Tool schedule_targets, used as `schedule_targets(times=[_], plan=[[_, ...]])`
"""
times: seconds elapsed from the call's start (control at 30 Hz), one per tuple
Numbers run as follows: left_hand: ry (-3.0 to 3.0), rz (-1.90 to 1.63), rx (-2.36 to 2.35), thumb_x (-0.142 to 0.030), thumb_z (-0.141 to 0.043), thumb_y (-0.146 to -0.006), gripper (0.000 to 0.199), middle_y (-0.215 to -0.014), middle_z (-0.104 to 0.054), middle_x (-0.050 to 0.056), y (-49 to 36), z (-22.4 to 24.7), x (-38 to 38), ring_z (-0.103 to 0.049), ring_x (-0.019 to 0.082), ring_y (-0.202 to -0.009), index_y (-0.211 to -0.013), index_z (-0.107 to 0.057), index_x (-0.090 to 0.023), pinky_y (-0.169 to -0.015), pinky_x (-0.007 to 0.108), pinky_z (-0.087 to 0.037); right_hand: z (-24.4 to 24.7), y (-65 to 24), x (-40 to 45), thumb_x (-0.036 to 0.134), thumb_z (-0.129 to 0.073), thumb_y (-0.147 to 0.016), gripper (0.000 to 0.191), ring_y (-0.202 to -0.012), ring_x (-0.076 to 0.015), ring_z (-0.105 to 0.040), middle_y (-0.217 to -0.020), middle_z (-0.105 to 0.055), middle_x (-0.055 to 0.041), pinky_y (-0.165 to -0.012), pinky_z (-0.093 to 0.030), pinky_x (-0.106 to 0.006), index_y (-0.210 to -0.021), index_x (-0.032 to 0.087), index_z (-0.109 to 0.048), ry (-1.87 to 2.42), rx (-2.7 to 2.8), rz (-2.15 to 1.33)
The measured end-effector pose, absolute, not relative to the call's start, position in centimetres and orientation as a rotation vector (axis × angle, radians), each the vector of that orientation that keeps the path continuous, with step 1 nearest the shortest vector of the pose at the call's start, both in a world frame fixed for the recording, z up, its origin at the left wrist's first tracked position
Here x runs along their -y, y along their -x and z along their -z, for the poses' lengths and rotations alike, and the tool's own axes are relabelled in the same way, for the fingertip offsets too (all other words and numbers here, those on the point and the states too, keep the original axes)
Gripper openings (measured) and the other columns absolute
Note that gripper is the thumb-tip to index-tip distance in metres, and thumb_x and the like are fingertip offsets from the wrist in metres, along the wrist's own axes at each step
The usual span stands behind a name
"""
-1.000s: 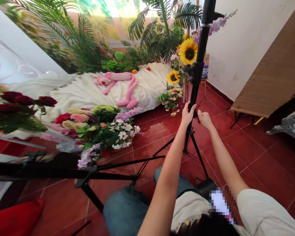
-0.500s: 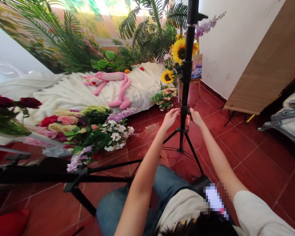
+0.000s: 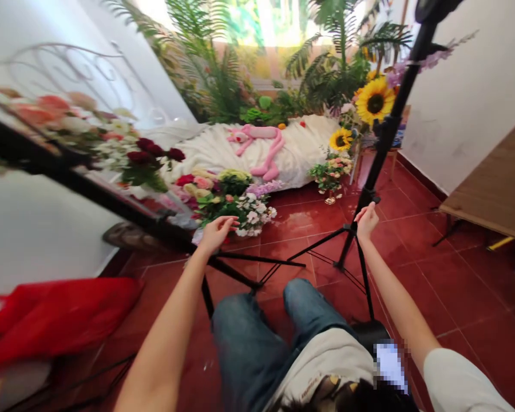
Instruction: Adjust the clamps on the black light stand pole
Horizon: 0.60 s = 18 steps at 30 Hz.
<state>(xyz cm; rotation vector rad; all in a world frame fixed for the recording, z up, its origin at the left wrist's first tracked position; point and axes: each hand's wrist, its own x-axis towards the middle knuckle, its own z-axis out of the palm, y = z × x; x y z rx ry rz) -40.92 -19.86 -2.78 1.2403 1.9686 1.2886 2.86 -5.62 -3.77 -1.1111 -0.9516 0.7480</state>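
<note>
A black tripod stand [image 3: 384, 140] leans to the right in the view, its legs spread on the floor. My right hand [image 3: 368, 221] is closed at its lower collar, thumb and fingers around a small knob [image 3: 375, 199]. Part of that grip is hidden by the fingers. To the left, my left hand [image 3: 218, 233] hovers with loosely bent fingers held apart and nothing in them. Close by it, a second black tripod stand [image 3: 124, 206] slants across the left side. White flowers [image 3: 253, 214] show just beyond my left fingertips.
Behind lies a white draped cloth [image 3: 206, 149] with a pink plush toy [image 3: 261, 137] on it. Sunflowers [image 3: 374, 103] stand beside the right stand. Red fabric [image 3: 60, 312] lies at lower left, and a brown board [image 3: 493, 177] leans at right.
My left hand has left the right stand and moved left toward the other stand. My right hand stays at the knob. The view has shifted, and the right stand now appears tilted.
</note>
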Motion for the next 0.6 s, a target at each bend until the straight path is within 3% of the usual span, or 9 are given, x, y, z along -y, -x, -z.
schedule_targets(times=[0.33, 0.43, 0.53, 0.6], plan=[[-1.026, -1.558, -2.501, -0.058, -0.052, -0.087, 0.044, -0.077, -0.072, 0.006, 48.0, -1.7, 30.5, -0.067, 0.017, -0.068, -0.078, -0.065, -0.018, -0.070, 0.030, -0.055, 5.2, 10.8, 10.8, 0.078, -0.035, -0.088, 0.066, -0.040, -0.0108, -0.047, -0.042, -0.048, 0.0025, -0.049, -0.039, -0.024, -0.057, 0.021, -0.050, 0.987, 1.335, -1.082], [-0.970, -1.772, -2.636, -0.059, -0.058, -0.085, 0.042, -0.091, -0.070, 0.008, 48.8, -2.1, 30.9, -0.065, 0.015, -0.074, -0.091, -0.060, -0.018, -0.072, 0.028, -0.053, 5.1, 15.5, 12.4, 0.078, -0.036, -0.088, 0.067, -0.040, -0.0110, -0.046, -0.042, -0.048, 0.0021, -0.049, -0.038, -0.024, -0.056, 0.021, -0.050, 0.927, 1.484, -1.193], [-1.082, -1.893, -2.471, -0.064, -0.061, -0.084, 0.051, -0.111, -0.065, 0.011, 49.1, -2.2, 29.6, -0.064, 0.017, -0.091, -0.106, -0.054, -0.018, -0.078, 0.029, -0.052, 4.3, 20.1, 13.9, 0.073, -0.036, -0.091, 0.065, -0.040, -0.0115, -0.046, -0.042, -0.048, 0.0018, -0.050, -0.038, -0.025, -0.054, 0.021, -0.050, 0.855, 1.664, -1.274], [-1.087, -1.944, -2.332, -0.070, -0.054, -0.085, 0.055, -0.108, -0.064, 0.011, 49.0, -2.3, 28.1, -0.063, 0.018, -0.095, -0.106, -0.052, -0.019, -0.082, 0.030, -0.051, 3.2, 23.1, 14.8, 0.067, -0.035, -0.095, 0.064, -0.042, -0.0123, -0.048, -0.042, -0.050, 0.0013, -0.054, -0.040, -0.025, -0.054, 0.021, -0.052, 0.821, 1.805, -1.281]])
